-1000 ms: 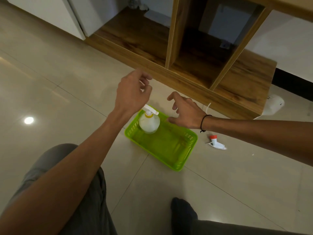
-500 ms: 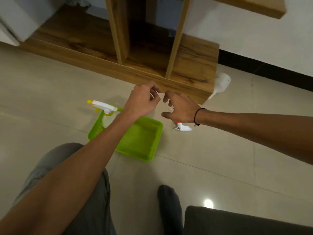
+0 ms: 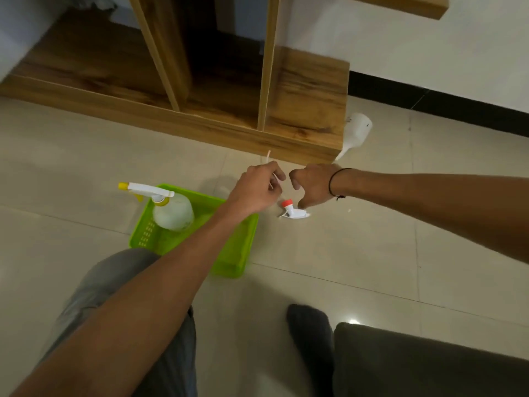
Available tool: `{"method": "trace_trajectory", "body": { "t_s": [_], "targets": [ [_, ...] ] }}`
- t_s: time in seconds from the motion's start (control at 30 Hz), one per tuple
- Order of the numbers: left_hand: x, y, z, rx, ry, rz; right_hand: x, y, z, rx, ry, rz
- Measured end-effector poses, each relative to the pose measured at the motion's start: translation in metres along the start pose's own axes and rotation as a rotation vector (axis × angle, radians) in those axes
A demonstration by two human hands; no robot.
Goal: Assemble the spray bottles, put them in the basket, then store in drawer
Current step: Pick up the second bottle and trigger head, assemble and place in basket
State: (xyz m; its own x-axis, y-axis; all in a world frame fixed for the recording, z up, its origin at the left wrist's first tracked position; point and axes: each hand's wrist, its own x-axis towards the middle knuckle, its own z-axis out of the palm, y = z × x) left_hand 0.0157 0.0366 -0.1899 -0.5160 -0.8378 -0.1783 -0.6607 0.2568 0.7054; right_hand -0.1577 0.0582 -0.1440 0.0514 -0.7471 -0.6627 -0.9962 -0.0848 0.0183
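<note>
My left hand (image 3: 257,190) is closed, pinching a thin white dip tube (image 3: 268,157) that sticks up past my fingers. My right hand (image 3: 312,183) is right beside it, its curled fingertips down on a white spray head with a red nozzle (image 3: 294,212) lying on the floor tiles. A green basket (image 3: 232,259) sits on the floor to the left, under my left forearm. In its far left corner stands a white spray bottle with a yellow-tipped head (image 3: 173,213). A headless white bottle (image 3: 356,130) lies on the floor by the shelf's right end.
A low wooden shelf unit (image 3: 303,138) with upright dividers runs along the floor just beyond my hands. My knees in grey trousers (image 3: 114,282) and a dark-socked foot (image 3: 309,333) fill the near floor. A white wall with a black skirting (image 3: 429,93) is at the right.
The view has swung right and closer. Both hands moved from above the basket to the spray head on the floor. My left hand has closed on the tube and my right fingers dropped onto the head.
</note>
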Motion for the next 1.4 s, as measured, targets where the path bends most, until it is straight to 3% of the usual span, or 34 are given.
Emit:
{"method": "trace_trajectory", "body": {
  "t_s": [0.4, 0.57, 0.67, 0.8, 0.9, 1.03, 1.2, 1.3, 1.4],
  "targets": [
    [0.017, -0.015, 0.074, 0.302, -0.278, 0.239, 0.017, 0.038, -0.002, -0.079, -0.002, -0.012],
    [0.028, -0.020, 0.104, 0.617, -0.397, 0.187, 0.028, 0.058, 0.003, -0.072, -0.057, -0.008],
    [0.027, -0.022, 0.116, 0.741, -0.359, 0.195, 0.028, 0.074, 0.011, -0.029, -0.025, -0.004],
    [0.030, -0.019, 0.123, 0.712, -0.302, 0.250, 0.028, 0.095, 0.025, 0.060, 0.063, 0.003],
    [0.035, -0.010, 0.122, 0.596, -0.246, 0.257, 0.027, 0.110, 0.028, 0.092, 0.164, 0.022],
    [0.049, 0.013, 0.101, 0.216, -0.013, 0.297, 0.021, 0.138, 0.025, 0.106, 0.364, 0.100],
    [0.070, 0.034, 0.060, -0.190, 0.214, 0.103, 0.031, 0.169, 0.025, 0.378, 0.646, 0.266],
    [0.085, 0.037, 0.046, -0.473, 0.217, -0.056, 0.051, 0.180, 0.028, 0.333, 0.676, 0.270],
    [0.095, 0.033, 0.039, -0.674, 0.203, -0.127, 0.076, 0.185, 0.032, 0.124, 0.586, 0.267]
  ]
}}
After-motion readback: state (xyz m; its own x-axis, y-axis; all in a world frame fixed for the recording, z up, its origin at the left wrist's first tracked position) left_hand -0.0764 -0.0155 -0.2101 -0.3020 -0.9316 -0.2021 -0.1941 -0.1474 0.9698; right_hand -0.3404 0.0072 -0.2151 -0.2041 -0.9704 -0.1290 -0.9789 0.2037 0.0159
